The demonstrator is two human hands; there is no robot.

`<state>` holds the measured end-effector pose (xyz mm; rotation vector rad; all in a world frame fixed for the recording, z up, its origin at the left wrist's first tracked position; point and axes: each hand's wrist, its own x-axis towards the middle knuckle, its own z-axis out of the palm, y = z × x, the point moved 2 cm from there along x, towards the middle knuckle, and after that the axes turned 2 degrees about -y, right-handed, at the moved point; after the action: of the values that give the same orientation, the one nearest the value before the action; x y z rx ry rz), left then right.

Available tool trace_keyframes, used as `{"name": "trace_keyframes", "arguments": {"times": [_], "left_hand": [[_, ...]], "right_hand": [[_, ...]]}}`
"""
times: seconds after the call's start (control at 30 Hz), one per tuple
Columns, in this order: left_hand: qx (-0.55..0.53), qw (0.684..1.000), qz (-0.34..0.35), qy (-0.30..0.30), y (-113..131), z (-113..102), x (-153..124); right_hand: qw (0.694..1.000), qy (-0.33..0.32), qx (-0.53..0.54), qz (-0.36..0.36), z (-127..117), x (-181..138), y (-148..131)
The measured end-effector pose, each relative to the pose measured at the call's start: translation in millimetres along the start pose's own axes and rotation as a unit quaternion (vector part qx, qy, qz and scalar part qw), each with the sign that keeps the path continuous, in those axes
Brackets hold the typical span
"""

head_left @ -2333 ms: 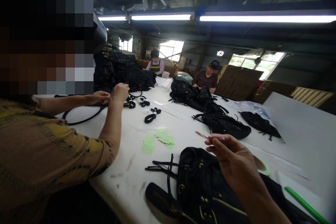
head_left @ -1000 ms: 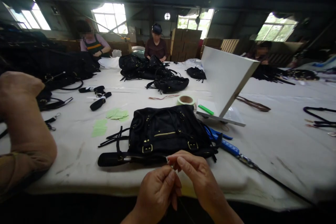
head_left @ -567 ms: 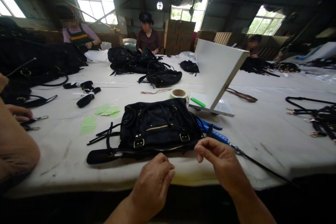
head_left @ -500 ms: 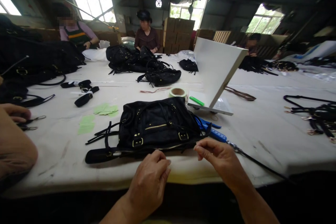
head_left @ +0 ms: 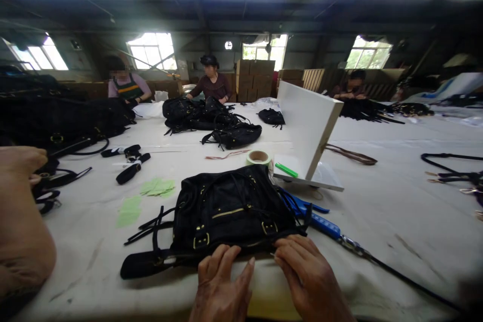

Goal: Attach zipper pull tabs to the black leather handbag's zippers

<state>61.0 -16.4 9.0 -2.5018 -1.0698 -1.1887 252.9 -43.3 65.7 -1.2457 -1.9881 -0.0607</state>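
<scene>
A black handbag (head_left: 226, 211) with brass buckles and zips lies flat in front of me, its near edge towards me. My left hand (head_left: 222, 282) rests at that edge, fingertips on the bag and thumb held apart. To its right, my right hand (head_left: 307, 276) has its fingers bent together over the bag's near edge by the long zip. A tiny pale speck shows at its fingertips; I cannot make out what it is. The strap end (head_left: 141, 264) sticks out at the bag's left.
Right of the bag lie a blue-handled tool (head_left: 324, 224), a roll of tape (head_left: 258, 157) and a white L-shaped stand (head_left: 309, 126) bearing a green marker (head_left: 286, 169). Green paper slips (head_left: 158, 187) lie left. Another person's arm (head_left: 22, 221) reaches in at far left. More black bags (head_left: 211, 115) sit behind.
My view has tilted up. Both hands have moved onto the bag's near edge; my left fingers have spread from a curl, and my right hand has gone from a raised pinch down to the bag.
</scene>
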Motion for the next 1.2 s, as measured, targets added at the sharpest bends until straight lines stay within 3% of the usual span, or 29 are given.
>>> {"name": "trace_keyframes", "arguments": {"times": [0.13, 0.27, 0.4, 0.6, 0.77, 1.03, 1.2], "left_hand": [[0.042, 0.999, 0.018, 0.019, -6, 7, 0], [0.05, 0.994, 0.063, -0.069, -5, -2, 6], [-0.003, 0.992, 0.021, -0.121, -4, -17, 27], [-0.106, 0.991, -0.021, -0.073, -22, -25, 72], [-0.115, 0.992, -0.022, -0.05, -34, -20, 97], [-0.162, 0.983, -0.057, -0.066, -40, -21, 105], [-0.202, 0.976, -0.013, -0.077, -38, -24, 98]], "right_hand": [[1.0, 0.005, -0.02, -0.023, 3, 1, -3], [1.0, -0.006, -0.012, -0.024, 7, 0, -5], [0.998, -0.056, -0.017, -0.009, 9, -1, -8], [0.991, -0.132, 0.002, 0.003, 7, 5, -9], [0.99, -0.138, -0.002, 0.008, 8, 12, -6], [0.987, -0.153, -0.037, 0.028, 12, 17, 0], [0.989, -0.123, -0.023, 0.074, 11, 13, 11]]}}
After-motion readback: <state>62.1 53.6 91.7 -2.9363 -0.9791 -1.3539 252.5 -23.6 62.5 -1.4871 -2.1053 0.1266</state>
